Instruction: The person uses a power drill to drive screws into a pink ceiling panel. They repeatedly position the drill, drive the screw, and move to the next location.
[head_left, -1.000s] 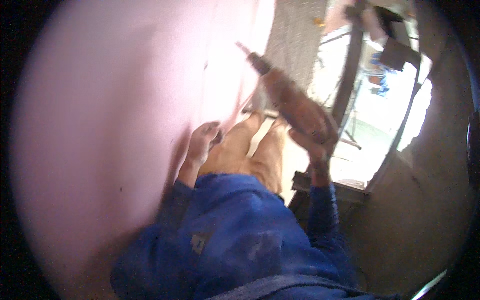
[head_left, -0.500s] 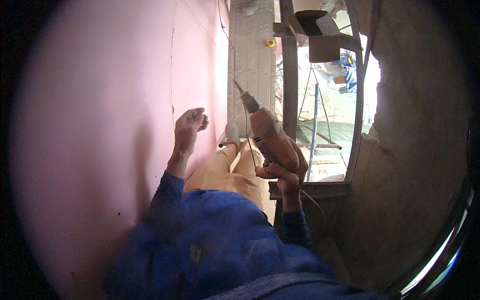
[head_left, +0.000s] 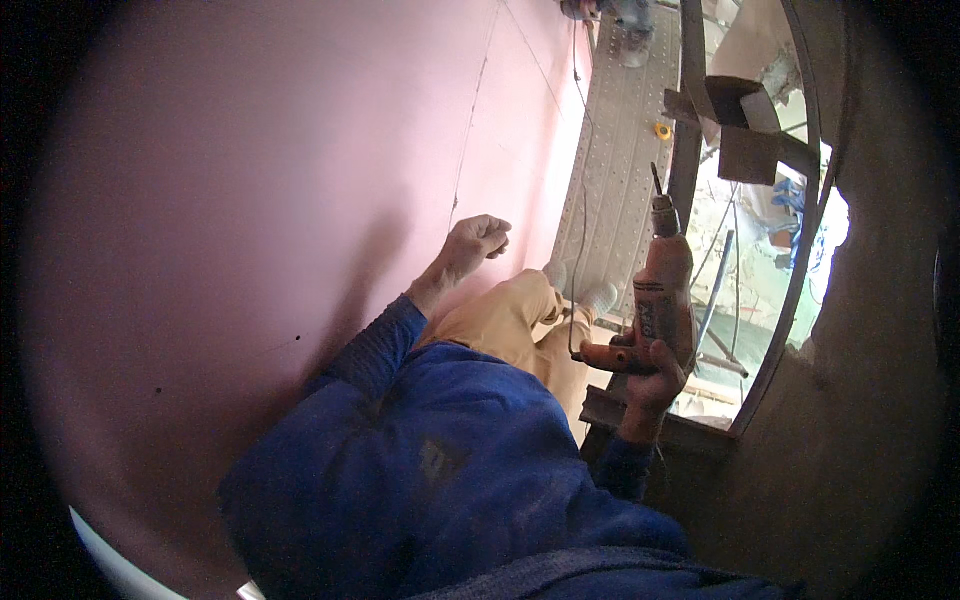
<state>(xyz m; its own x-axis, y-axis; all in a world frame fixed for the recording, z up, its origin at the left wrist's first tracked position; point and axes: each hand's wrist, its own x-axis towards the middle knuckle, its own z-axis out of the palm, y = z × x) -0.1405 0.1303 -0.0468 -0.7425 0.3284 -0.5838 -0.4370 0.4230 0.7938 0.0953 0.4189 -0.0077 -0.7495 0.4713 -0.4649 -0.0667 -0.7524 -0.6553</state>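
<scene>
My right hand (head_left: 658, 378) grips a dusty orange-brown power drill (head_left: 662, 285) by its body near the handle. Its thin bit (head_left: 656, 180) points up and away, touching nothing. Beside the pink wall (head_left: 300, 180), my left hand (head_left: 478, 246) is raised with curled fingers; whether a small thing is pinched in them is hidden. A marked line (head_left: 470, 125) runs down the wall towards that hand. Two small dark holes, one a dark hole (head_left: 297, 338) near my left sleeve, dot the wall. A cable (head_left: 583, 190) hangs along the wall's edge to the drill's handle.
I stand on a perforated metal platform (head_left: 625, 130) bearing a small yellow-orange round thing (head_left: 663, 131). Right of it, an open cardboard box (head_left: 748, 155) sits on a metal frame (head_left: 690, 60). Beyond lie a blue pole (head_left: 715, 285) and rubble. A rough dark wall (head_left: 850, 400) closes the right side.
The view has swung left, shifting the scene rightward and tilting it. The drill has turned from pointing up-left to nearly straight up, still in my right hand. My left hand stays curled beside the wall.
</scene>
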